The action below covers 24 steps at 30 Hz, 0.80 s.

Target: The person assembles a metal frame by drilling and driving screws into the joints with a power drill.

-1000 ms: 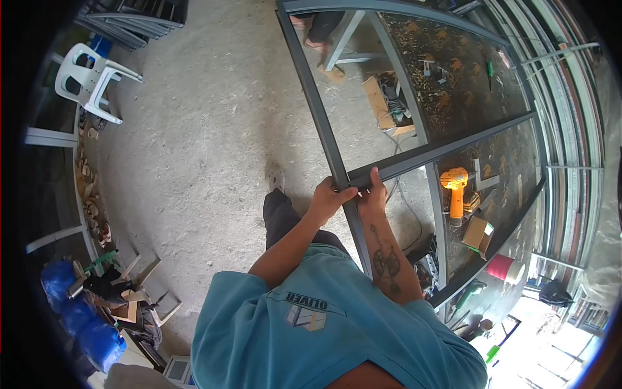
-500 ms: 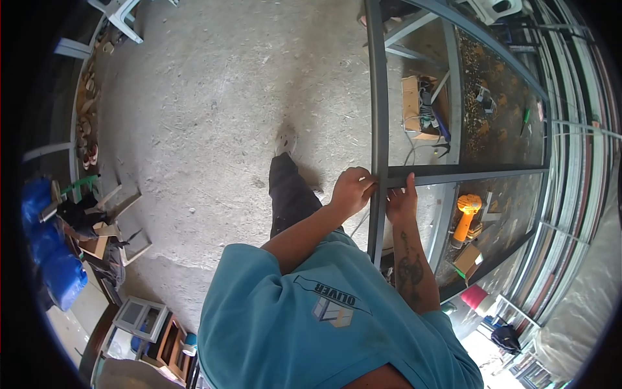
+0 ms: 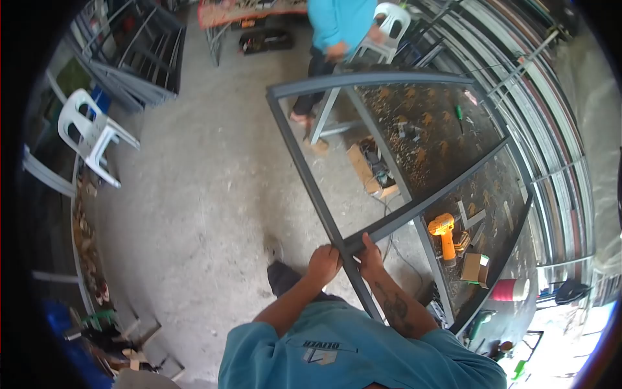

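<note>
A large dark grey metal frame [image 3: 311,183] with a crossbar [image 3: 421,200] lies over a workbench. My left hand [image 3: 324,264] is closed at the joint where the crossbar meets the near side bar, its fingers curled against the bar's outer side. On the inner side of that joint, my right hand [image 3: 370,257] grips the frame, thumb up along the crossbar and the other fingers partly hidden below. What the left fingertips press on is too small to make out.
Under the frame, the workbench [image 3: 392,107] bears an orange cordless drill [image 3: 444,235], a small cardboard box [image 3: 475,268] and metal offcuts. Beyond it stands a person in a blue shirt [image 3: 337,29]. A white chair [image 3: 91,133] is at left; long profiles [image 3: 551,110] fill the right-hand rack.
My view has tilted up and turned, so the frame's far end, a person and a table now show. Both hands stay at the same joint of the frame.
</note>
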Each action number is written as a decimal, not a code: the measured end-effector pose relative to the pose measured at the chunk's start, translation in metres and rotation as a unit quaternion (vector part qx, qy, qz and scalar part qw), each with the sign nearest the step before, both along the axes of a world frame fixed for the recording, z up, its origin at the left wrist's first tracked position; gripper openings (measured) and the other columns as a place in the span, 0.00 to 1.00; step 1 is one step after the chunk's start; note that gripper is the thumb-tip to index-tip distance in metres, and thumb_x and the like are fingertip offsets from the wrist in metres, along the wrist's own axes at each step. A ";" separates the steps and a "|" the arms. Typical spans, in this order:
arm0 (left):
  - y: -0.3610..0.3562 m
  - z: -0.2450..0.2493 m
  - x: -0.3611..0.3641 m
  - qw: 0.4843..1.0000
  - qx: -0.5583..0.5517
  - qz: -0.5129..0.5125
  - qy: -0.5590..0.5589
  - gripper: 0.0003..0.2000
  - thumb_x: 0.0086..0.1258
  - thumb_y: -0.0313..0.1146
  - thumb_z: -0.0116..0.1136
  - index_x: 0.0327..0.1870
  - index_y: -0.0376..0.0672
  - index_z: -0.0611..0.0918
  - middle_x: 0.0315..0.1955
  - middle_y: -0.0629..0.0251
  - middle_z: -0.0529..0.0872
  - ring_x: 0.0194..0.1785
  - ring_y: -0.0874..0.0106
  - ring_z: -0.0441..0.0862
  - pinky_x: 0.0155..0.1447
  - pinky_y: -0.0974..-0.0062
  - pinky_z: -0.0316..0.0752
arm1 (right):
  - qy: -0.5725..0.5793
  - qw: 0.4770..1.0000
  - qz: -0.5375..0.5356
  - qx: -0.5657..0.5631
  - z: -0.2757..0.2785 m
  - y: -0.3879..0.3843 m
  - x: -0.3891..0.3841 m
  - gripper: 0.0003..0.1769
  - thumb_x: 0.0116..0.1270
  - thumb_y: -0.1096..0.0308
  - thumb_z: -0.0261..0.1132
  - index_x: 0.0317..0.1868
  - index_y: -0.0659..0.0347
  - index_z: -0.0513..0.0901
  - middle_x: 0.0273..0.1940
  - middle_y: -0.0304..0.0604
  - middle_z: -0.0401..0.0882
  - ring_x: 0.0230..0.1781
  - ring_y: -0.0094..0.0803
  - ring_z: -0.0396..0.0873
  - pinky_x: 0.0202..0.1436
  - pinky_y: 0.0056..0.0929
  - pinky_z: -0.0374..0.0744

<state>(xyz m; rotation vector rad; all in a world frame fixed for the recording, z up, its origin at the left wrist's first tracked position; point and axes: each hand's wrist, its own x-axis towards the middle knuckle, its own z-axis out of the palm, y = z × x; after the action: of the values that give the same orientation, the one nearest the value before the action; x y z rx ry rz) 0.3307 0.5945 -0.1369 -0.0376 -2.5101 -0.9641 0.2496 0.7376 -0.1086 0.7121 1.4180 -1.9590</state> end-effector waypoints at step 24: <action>-0.001 -0.009 -0.005 0.997 -0.015 -0.025 -0.065 0.12 0.53 0.30 0.65 0.35 0.35 0.77 0.30 0.54 0.78 0.36 0.56 0.77 0.42 0.62 0.75 | -0.011 0.999 -0.016 -0.034 0.002 -0.002 -0.004 0.28 0.59 0.55 0.71 0.51 0.54 0.64 0.42 0.42 0.76 0.42 0.40 0.80 0.41 0.48 0.78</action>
<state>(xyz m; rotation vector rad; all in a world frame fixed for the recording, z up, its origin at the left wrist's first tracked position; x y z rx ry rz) 0.3259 0.5931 -0.1459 -0.0488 -2.6544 -0.9781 0.2461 0.7353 -0.1063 0.7260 1.3292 -2.0078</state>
